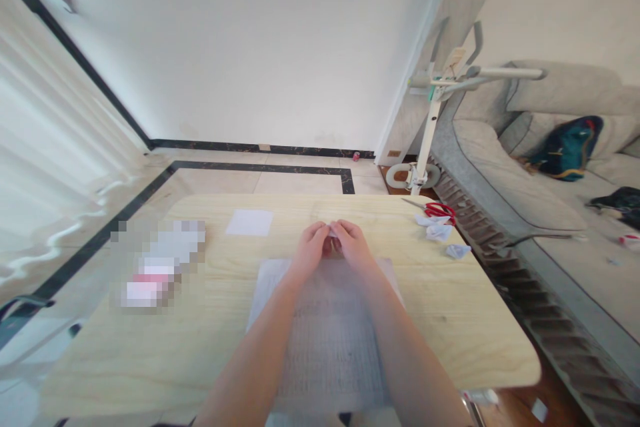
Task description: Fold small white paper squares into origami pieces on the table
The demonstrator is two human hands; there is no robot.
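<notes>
Left hand (313, 244) and right hand (353, 243) pinch paper (333, 231) near far table edge (310, 196)

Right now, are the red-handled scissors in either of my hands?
No, the scissors lie on the table beside folded paper pieces, away from both hands.

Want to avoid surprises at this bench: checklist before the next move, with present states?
1. Both hands in view, left and right: ok, together above the printed sheet's far edge.
2. Small pale piece at the fingertips, shape readable: cannot tell, fingers cover most of it.
3. White sheet flat and apart from the hands: ok.
4. Red-handled scissors well in from the table edge: not ok, handles sit by the right edge.
5. Pixelated item at left identified: cannot tell.
</notes>
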